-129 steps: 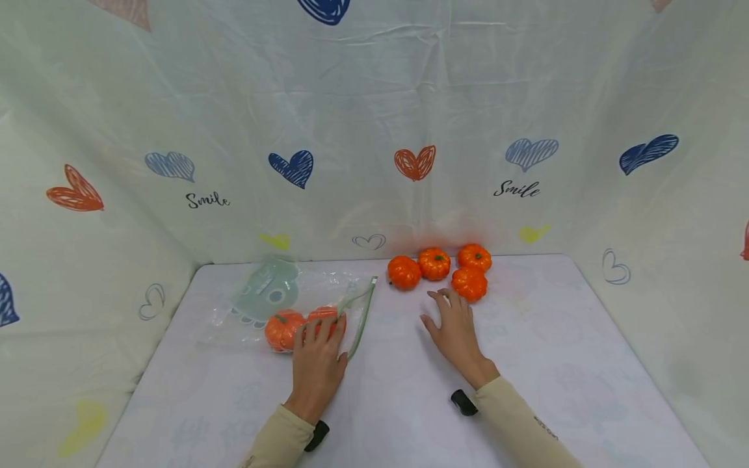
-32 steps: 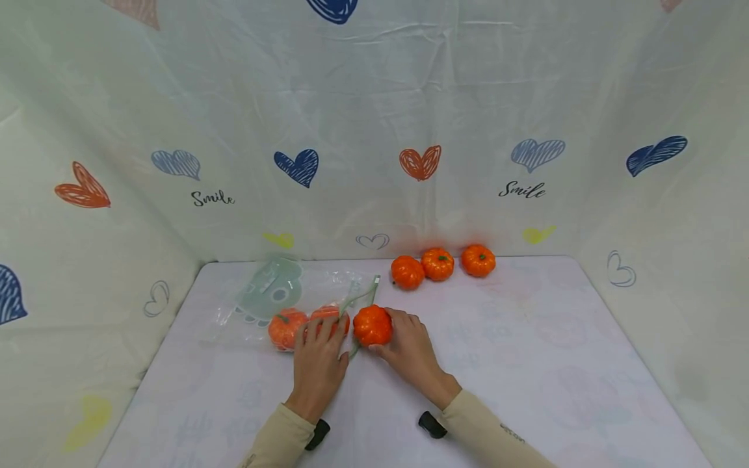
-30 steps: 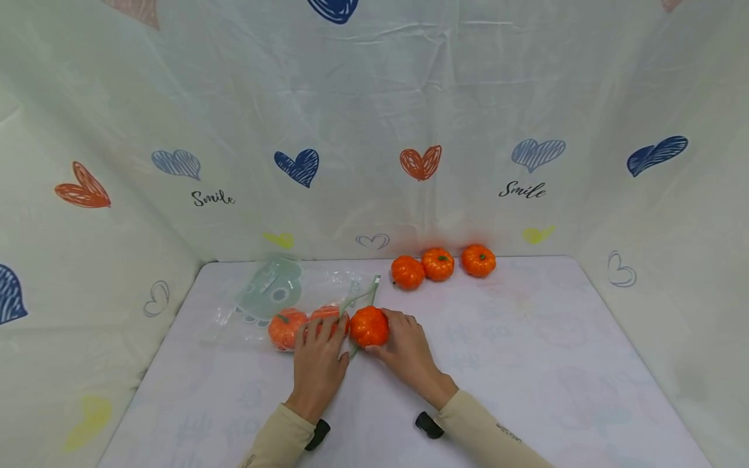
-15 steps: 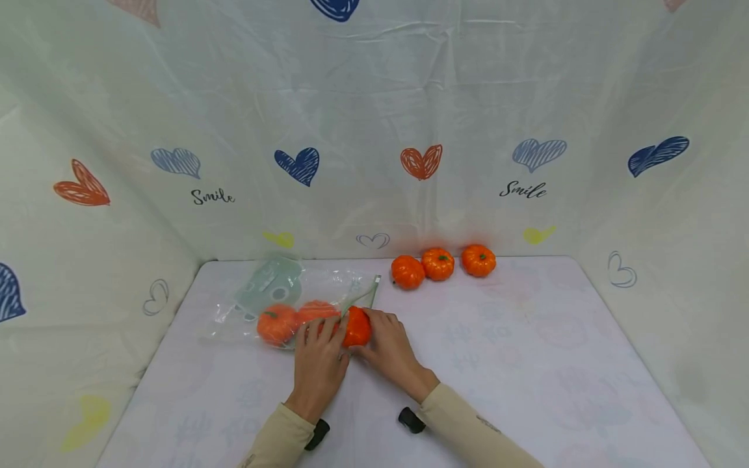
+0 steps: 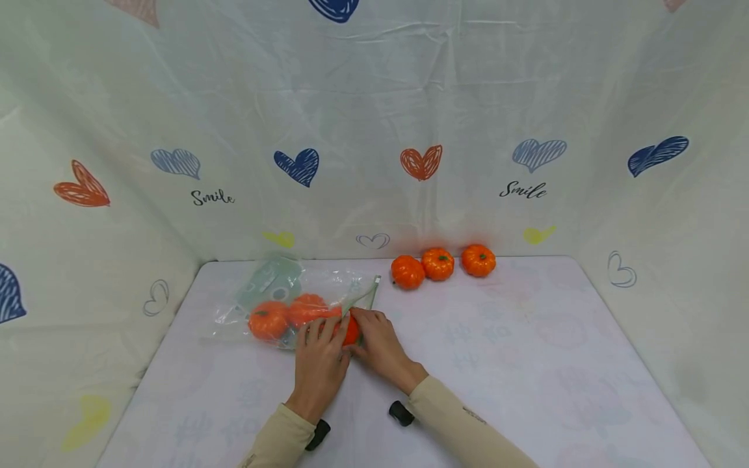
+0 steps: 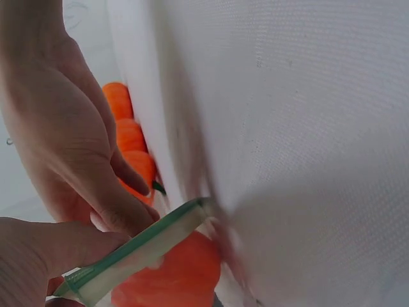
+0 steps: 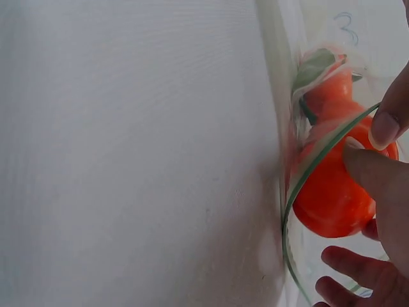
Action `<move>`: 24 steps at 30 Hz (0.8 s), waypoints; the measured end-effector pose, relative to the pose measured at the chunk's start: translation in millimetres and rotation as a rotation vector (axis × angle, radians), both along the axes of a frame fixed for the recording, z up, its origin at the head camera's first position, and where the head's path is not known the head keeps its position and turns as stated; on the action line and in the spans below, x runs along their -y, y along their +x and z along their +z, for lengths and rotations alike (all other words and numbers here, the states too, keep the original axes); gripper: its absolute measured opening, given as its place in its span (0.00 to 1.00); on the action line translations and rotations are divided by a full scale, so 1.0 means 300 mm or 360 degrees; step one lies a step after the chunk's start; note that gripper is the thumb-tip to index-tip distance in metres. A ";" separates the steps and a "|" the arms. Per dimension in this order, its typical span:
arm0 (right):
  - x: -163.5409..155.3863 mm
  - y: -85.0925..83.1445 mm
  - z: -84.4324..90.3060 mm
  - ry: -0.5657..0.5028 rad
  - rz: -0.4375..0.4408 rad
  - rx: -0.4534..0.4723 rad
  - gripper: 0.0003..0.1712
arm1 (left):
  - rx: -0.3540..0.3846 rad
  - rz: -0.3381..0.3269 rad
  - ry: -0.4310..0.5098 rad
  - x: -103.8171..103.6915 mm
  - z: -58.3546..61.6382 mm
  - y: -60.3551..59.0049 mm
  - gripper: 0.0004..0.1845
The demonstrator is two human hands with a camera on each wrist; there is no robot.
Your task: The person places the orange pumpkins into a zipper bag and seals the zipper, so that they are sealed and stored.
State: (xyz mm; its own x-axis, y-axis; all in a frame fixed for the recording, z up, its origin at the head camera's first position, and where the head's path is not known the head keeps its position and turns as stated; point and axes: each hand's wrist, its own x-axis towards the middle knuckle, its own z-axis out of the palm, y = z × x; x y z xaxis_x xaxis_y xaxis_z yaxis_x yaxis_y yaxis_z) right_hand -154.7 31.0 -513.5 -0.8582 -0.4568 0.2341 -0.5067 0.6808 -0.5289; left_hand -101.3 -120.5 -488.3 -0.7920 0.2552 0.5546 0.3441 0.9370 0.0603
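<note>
On the left of the bench (image 5: 526, 364), two pumpkins (image 5: 268, 320) lay inside the clear bag (image 5: 281, 302). My left hand (image 5: 318, 364) pinched the bag's green rim (image 6: 137, 246) while my right hand (image 5: 377, 348), fingers curled on a third pumpkin (image 7: 332, 195), pushed it through the mouth. I judged it needed seating deeper, then a reach for the three pumpkins (image 5: 443, 264) at the back.

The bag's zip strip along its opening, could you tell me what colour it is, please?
The zip strip is green, on a clear bag; it shows best in the left wrist view.
</note>
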 end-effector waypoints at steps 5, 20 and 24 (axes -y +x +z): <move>-0.011 0.008 0.000 0.0036 -0.0027 -0.0014 0.43 | 0.0007 0.0012 -0.0008 0.001 -0.001 0.000 0.34; 0.008 0.023 -0.014 -0.0044 -0.0107 -0.0008 0.18 | -0.0014 0.0017 -0.0018 -0.001 -0.005 0.005 0.36; 0.018 0.018 -0.013 -0.0012 -0.0001 -0.0045 0.19 | -0.0039 0.0002 0.0003 -0.001 -0.010 0.003 0.35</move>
State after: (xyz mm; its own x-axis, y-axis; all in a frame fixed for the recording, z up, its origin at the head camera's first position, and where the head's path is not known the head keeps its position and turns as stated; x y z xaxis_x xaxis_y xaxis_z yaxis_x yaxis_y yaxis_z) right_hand -149.4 25.6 -517.3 -0.8514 -0.4545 0.2616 -0.5211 0.6772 -0.5195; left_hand -100.4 -120.1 -491.2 -0.7786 0.2530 0.5743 0.3444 0.9373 0.0540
